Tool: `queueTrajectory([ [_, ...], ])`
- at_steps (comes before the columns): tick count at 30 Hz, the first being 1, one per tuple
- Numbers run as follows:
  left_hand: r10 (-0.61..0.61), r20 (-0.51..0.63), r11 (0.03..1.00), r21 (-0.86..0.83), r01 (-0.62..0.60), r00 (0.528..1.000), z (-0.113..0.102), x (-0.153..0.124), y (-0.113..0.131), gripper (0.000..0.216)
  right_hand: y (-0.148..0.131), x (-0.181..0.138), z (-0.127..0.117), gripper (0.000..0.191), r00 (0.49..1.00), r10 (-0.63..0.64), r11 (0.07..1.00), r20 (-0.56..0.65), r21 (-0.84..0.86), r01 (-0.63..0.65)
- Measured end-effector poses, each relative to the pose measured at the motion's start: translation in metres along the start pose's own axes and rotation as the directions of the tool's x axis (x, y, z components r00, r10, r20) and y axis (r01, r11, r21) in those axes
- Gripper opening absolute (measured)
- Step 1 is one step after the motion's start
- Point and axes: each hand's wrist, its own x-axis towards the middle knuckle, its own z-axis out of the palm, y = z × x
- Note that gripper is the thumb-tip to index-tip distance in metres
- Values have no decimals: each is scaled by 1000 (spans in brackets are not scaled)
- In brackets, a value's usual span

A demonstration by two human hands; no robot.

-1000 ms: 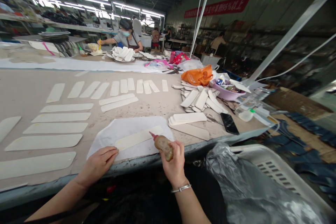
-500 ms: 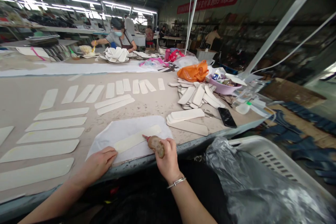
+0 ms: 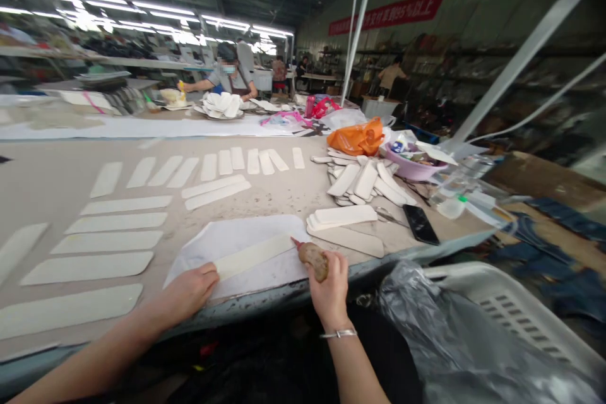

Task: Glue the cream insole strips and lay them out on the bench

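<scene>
A long cream strip [image 3: 253,255] lies on a white sheet [image 3: 237,240] at the near edge of the table. My left hand [image 3: 189,293] presses its fingers down on the strip's left end. My right hand [image 3: 331,284] is closed around a glue-stained squeeze bottle [image 3: 312,257] with a red nozzle. The nozzle tip touches the strip's right end.
Rows of cream strips [image 3: 113,241] cover the table to the left. A stack of strips [image 3: 341,216], a heap of them [image 3: 367,178], scissors [image 3: 386,214], a black phone [image 3: 420,224], a purple bowl [image 3: 409,167] and an orange bag [image 3: 357,136] lie right. A lined basket [image 3: 483,334] stands lower right. A person works at the far table.
The bottle's nozzle went left along the strip, then back to its right end. My left hand has stayed on the strip's left end.
</scene>
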Motion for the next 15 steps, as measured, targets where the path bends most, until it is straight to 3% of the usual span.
queueTrajectory([
  [3,3,27,999,35,-4,1000,-1,-3,9,23,4,-3,-3,34,1000,-23,999,-5,-26,23],
  [6,-39,28,999,31,38,999,-1,0,11,15,11,-3,-4,49,1000,5,999,1,35,-5],
  [9,-129,-17,991,35,130,991,-8,2,11,11,7,-2,-7,63,975,222,963,-26,162,-215],
  [11,-188,-67,981,25,190,980,-21,1,9,11,-2,0,-12,67,918,395,898,-45,231,-375],
  [15,-338,-192,937,22,348,921,-74,-10,-17,14,-23,5,-20,69,831,555,801,-36,292,-522],
])
